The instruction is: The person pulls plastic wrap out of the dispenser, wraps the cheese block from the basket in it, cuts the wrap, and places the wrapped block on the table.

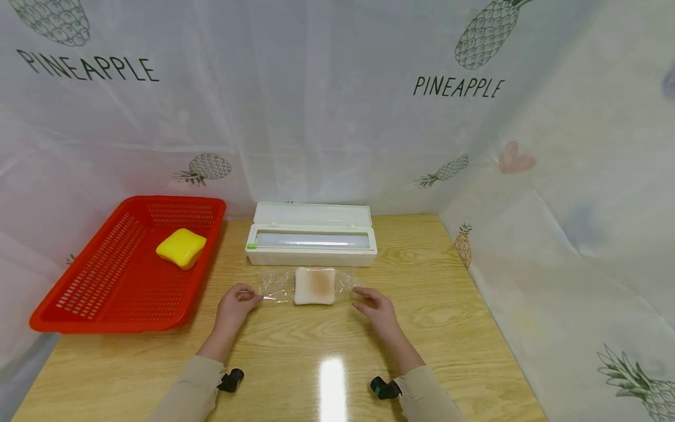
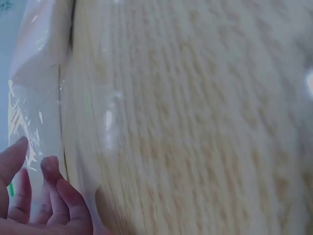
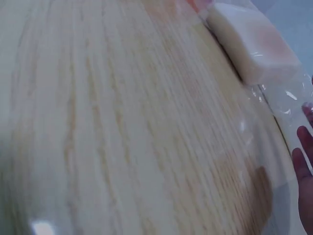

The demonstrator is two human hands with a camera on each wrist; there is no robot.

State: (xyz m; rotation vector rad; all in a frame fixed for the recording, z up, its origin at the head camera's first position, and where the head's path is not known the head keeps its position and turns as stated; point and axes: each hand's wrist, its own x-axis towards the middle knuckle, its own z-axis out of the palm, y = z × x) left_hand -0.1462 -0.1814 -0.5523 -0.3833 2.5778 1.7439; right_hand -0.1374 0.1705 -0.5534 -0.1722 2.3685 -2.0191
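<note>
A slice of bread (image 1: 314, 286), pale with a browned patch, lies on the table in clear plastic film (image 1: 278, 286) that stretches out to both sides. At the film's left end is my left hand (image 1: 235, 305); in the left wrist view its thumb and fingertips (image 2: 50, 165) are apart beside the shiny film. My right hand (image 1: 378, 310) is by the right end, fingers loosely spread. In the right wrist view only some fingers (image 3: 305, 139) show at the edge, close to the film. Whether either hand touches the film is hard to tell.
Behind the bread stands a white cling film box (image 1: 311, 258), lid up, with a roll inside and a green piece at its left. A red basket (image 1: 203, 278) on the left holds a yellow, cushion-shaped item (image 1: 181, 247). Pineapple-printed curtains (image 1: 316, 117) border the wooden table (image 1: 422, 264).
</note>
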